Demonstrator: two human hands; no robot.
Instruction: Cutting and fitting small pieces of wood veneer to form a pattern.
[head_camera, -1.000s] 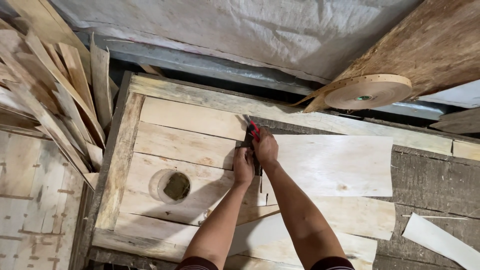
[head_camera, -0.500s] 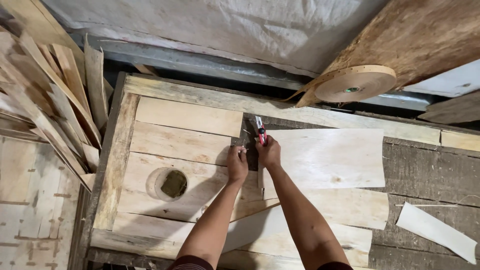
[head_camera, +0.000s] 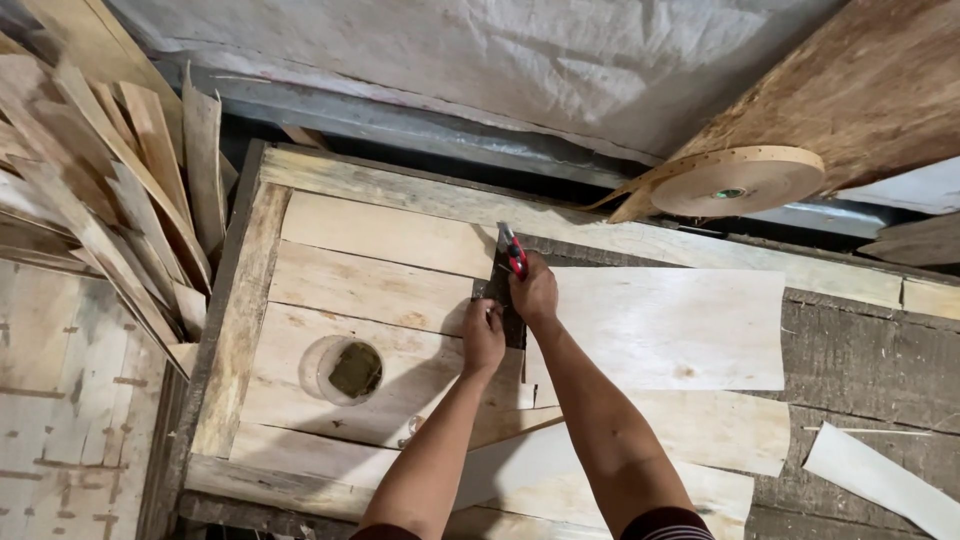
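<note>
My right hand (head_camera: 534, 292) grips a red-handled utility knife (head_camera: 511, 251), its tip pointing away from me at the left edge of a pale wood veneer sheet (head_camera: 670, 325). My left hand (head_camera: 483, 335) presses down just left of that edge, fingers curled on the sheet's dark trimmed border. The veneer lies flat on a wooden workbench (head_camera: 370, 270) made of planks.
A round hole with a cup in it (head_camera: 343, 370) sits in the bench at the left. A roll of paper tape (head_camera: 740, 182) rests at the back right. Veneer strips (head_camera: 120, 190) lean in a pile at the left. A loose strip (head_camera: 880, 478) lies at the right.
Both hands have stayed at the veneer's left edge; the knife has shifted slightly away from me. The view has drifted a little.
</note>
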